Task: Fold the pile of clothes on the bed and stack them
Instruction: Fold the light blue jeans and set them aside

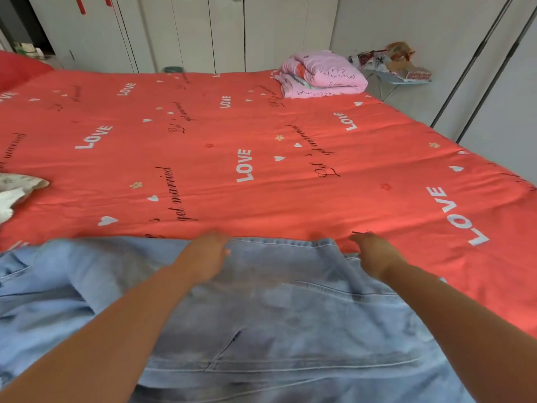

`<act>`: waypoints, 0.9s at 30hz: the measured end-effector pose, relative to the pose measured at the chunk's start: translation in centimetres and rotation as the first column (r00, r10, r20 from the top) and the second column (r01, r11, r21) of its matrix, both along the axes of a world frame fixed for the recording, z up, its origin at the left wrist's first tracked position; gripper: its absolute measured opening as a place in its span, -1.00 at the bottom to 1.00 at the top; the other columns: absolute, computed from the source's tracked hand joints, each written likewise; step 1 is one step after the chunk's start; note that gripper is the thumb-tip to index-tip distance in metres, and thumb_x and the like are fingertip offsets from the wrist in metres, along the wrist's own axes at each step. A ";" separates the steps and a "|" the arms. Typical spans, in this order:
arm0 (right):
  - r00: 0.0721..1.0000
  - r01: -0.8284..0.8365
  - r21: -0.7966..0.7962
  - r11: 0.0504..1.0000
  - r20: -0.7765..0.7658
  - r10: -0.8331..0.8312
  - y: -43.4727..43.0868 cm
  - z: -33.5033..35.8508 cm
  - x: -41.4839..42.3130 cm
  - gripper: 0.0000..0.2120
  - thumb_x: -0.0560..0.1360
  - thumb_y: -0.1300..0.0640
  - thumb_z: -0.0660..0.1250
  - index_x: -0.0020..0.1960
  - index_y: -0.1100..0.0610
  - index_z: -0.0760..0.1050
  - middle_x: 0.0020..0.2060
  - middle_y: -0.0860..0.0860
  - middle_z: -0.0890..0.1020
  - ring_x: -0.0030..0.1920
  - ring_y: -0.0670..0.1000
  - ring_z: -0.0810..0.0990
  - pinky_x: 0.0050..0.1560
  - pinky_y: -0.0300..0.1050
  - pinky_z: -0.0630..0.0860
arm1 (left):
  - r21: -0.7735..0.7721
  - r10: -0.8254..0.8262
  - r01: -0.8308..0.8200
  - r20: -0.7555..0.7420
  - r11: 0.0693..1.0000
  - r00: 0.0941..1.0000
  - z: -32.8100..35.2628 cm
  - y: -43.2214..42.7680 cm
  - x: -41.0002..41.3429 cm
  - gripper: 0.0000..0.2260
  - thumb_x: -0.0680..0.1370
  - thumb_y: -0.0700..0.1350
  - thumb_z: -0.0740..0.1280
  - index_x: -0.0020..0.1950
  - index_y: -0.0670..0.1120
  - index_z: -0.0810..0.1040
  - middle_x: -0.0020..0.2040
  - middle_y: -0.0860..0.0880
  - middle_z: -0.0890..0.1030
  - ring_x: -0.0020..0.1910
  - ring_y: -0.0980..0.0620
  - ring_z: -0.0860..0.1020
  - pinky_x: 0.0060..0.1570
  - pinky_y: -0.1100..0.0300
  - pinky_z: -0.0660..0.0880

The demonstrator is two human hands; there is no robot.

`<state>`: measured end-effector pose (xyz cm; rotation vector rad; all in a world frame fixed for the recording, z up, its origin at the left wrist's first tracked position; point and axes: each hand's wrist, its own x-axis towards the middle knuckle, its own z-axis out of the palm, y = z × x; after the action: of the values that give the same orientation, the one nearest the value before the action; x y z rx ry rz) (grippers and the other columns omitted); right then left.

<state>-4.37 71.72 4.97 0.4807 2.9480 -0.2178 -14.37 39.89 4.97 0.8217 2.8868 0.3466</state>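
A pair of light blue jeans (276,309) lies spread across the near edge of the bed. My left hand (207,255) rests flat on the denim just below its far hem, fingers together and slightly curled. My right hand (373,253) sits at the jeans' far right corner, fingers stretched out over the edge where denim meets the sheet; whether it pinches the cloth is unclear. A pale patterned garment (17,189) pokes in at the left edge of the bed.
The bed is covered by a red sheet (261,135) printed with "LOVE" and hearts. A folded pink quilt (322,75) lies at the far right corner. White wardrobe doors (189,30) stand behind, and a small cluttered table (398,68) stands beyond the quilt.
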 end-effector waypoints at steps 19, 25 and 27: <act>0.925 0.153 0.130 0.980 -0.369 -0.095 7.5 7.0 -1.6 -0.84 0.44 0.24 0.33 0.00 0.22 0.59 -0.11 0.26 0.52 -0.04 0.28 0.53 -0.07 0.00 0.43 | 0.319 0.183 -0.110 -0.211 0.941 0.960 2.7 2.0 -8.0 -0.82 0.43 -0.32 0.36 0.01 -0.25 0.60 -0.05 -0.27 0.55 0.01 -0.21 0.50 -0.10 0.11 0.31; 0.785 0.209 0.124 0.970 -0.613 -0.090 7.6 12.9 1.4 -0.91 0.41 0.28 0.34 -0.11 0.27 0.57 -0.15 0.31 0.54 -0.12 0.30 0.52 -0.16 0.03 0.43 | 0.529 0.286 -0.004 -0.453 0.849 0.844 11.2 1.1 -3.6 -0.79 0.39 -0.40 0.33 -0.04 -0.21 0.62 -0.21 -0.12 0.40 -0.19 -0.11 0.44 -0.24 0.17 0.23; 0.777 0.214 0.099 0.972 -0.620 -0.108 6.8 12.7 4.4 -0.90 0.40 0.28 0.37 -0.09 0.26 0.58 -0.17 0.30 0.54 -0.15 0.31 0.53 -0.18 0.05 0.45 | 0.561 0.260 0.041 -0.445 0.827 0.857 11.1 0.0 -0.3 -0.78 0.38 -0.43 0.34 -0.03 -0.23 0.63 -0.21 -0.07 0.38 -0.21 -0.08 0.44 -0.22 0.18 0.25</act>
<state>0.02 78.55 17.67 0.8291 3.5840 -0.1743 -14.68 39.92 16.06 0.9262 3.3785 1.2083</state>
